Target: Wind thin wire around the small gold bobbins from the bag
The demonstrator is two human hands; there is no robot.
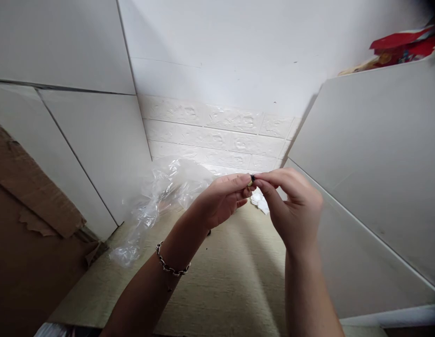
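Note:
Near the middle of the view, my left hand point(224, 199) and my right hand point(294, 206) meet at the fingertips. Between them is a small object point(251, 180), dark at one end and yellowish below; it is too small to name. My left thumb and fingers pinch its yellowish part, and a chain bracelet point(168, 267) circles that wrist. From the other side, my right thumb and forefinger close on the dark end. Fingers hide most of the object.
A crumpled clear plastic bag point(150, 206) lies at left on the pale surface point(224, 281). White crumpled paper or tissue point(260, 202) is behind my hands. White panels point(372, 140) flank both sides, brown cardboard point(31, 187) leans at left, and red packaging point(403, 44) sits upper right.

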